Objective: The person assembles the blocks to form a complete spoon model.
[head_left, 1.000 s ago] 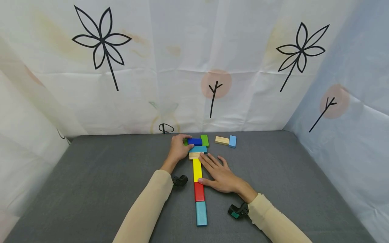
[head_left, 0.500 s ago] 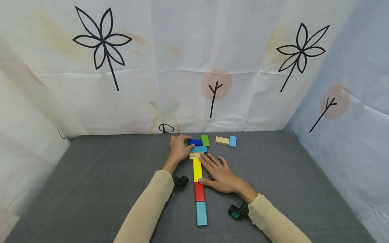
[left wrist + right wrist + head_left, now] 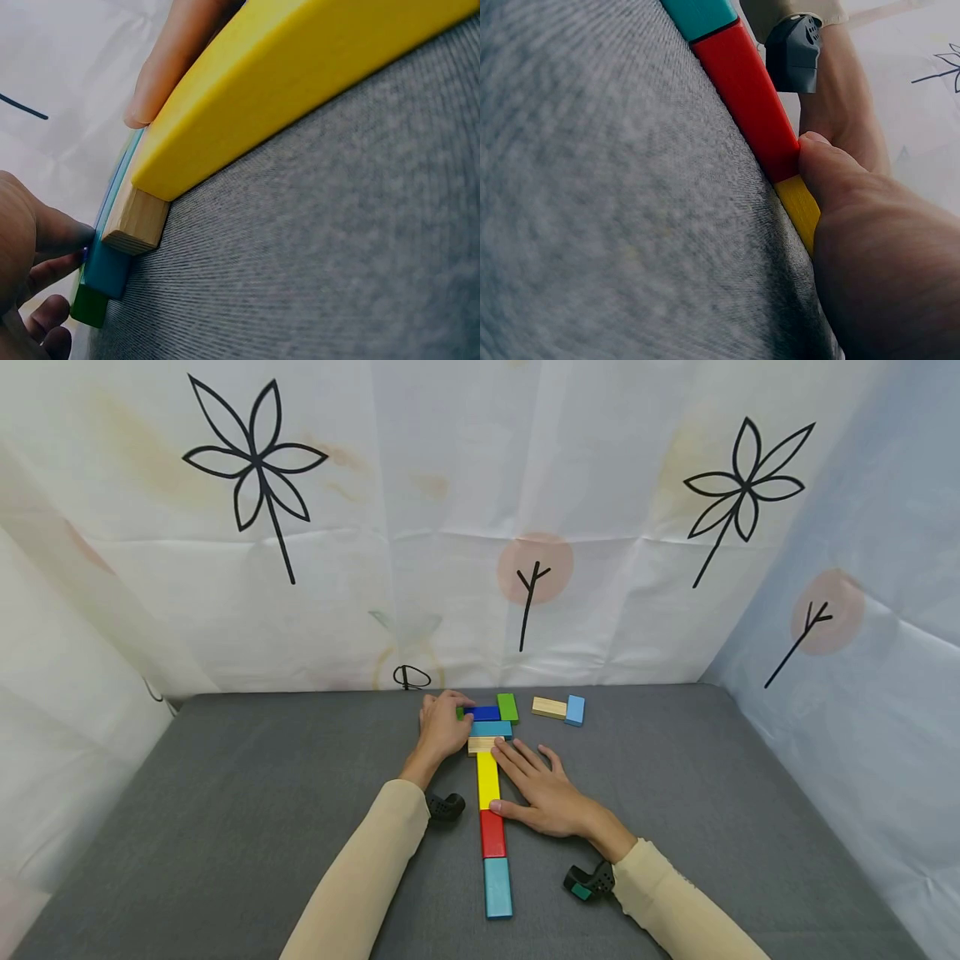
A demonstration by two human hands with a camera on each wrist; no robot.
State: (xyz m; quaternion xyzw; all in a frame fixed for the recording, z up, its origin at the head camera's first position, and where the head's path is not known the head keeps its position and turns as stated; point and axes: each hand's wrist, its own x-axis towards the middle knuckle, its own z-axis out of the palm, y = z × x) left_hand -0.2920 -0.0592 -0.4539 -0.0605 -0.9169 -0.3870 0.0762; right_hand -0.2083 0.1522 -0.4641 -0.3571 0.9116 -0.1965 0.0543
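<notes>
On the grey table a row of toy blocks runs away from me: teal (image 3: pixel 498 888), red (image 3: pixel 492 835), yellow (image 3: pixel 487 781). Beyond lie a wooden block (image 3: pixel 480 744), a blue-teal block (image 3: pixel 491 728) and a dark blue block (image 3: pixel 483 713), both crosswise. My left hand (image 3: pixel 442 727) holds the left green block (image 3: pixel 460 712), thumb on the near side, index finger on the far side; the hand mostly hides it. Another green block (image 3: pixel 507 707) stands at the right end. My right hand (image 3: pixel 546 793) lies with spread fingers, fingertips at the wooden block, thumb where yellow meets red.
To the right at the back, a separate wooden block (image 3: pixel 549 707) touches a light blue block (image 3: pixel 574 710). White cloth (image 3: pixel 450 510) with printed plants hangs behind the table. Each wrist wears a black device, such as the left wrist camera (image 3: pixel 446 807).
The left thumb has drawn back slightly to the left, off the dark blue block. The right hand and the blocks stay in place.
</notes>
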